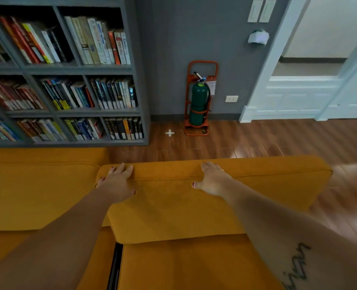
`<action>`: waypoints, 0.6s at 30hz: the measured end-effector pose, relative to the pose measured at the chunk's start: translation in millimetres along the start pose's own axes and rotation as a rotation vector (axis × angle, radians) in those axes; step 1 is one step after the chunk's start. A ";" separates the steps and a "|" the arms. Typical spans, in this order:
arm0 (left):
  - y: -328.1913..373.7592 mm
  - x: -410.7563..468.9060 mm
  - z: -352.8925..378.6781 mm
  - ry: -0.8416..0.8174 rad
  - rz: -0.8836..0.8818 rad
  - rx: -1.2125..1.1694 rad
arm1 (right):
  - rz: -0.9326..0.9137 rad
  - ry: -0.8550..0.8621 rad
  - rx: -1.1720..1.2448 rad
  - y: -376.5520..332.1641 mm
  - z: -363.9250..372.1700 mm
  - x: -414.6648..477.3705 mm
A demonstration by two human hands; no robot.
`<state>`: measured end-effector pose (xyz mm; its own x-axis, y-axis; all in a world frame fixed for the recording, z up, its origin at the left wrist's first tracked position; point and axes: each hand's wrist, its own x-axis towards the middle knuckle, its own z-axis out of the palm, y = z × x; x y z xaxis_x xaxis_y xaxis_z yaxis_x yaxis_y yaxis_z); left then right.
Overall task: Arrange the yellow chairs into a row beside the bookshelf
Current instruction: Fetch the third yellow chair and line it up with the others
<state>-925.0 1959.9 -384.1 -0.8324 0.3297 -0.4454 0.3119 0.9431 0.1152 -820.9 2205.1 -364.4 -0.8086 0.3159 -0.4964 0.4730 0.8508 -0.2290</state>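
A: How is the left grip point(116, 182) seen?
B: It is laid open, fingers straight, on the top edge of the right yellow chair point(173, 208).
A: And the right grip point(212, 181)?
B: It is spread flat on the same edge, nothing clasped.
A: Where is that chair placed?
B: It is set just beside the left yellow chair point(37, 195), which is backed against the bookshelf point(142, 97). A fire extinguisher point(198, 101) is seen by the wall.

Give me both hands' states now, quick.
Left hand: open, fingers flat on the backrest top of the right yellow chair.
Right hand: open, pressing flat on the same backrest.
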 end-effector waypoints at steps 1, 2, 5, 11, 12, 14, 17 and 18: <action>1.0 5.3 3.1 0.020 -0.006 0.011 | -0.003 -0.005 -0.018 1.1 0.8 6.2; 1.5 9.6 5.2 0.044 -0.008 0.019 | -0.010 -0.001 -0.048 2.7 2.0 12.0; -1.3 16.3 5.4 0.054 0.000 0.036 | -0.043 0.053 -0.178 6.8 6.4 26.4; -6.9 34.1 -4.3 -0.023 -0.009 0.096 | -0.018 0.038 -0.170 6.4 5.7 47.3; -6.7 36.5 -5.7 -0.029 -0.006 0.093 | -0.012 0.032 -0.163 5.9 4.7 48.7; -6.1 38.4 -6.7 -0.017 -0.003 0.090 | -0.010 0.028 -0.148 5.2 3.0 51.7; -5.0 40.1 -7.7 -0.002 0.000 0.098 | -0.006 0.032 -0.129 5.4 1.7 54.2; -5.4 41.3 -7.8 0.002 0.003 0.096 | -0.003 0.032 -0.124 5.3 1.4 55.4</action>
<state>-964.6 1968.7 -396.2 -0.8324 0.3327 -0.4432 0.3568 0.9337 0.0307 -862.7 2226.5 -394.3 -0.8217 0.3244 -0.4686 0.4249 0.8967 -0.1242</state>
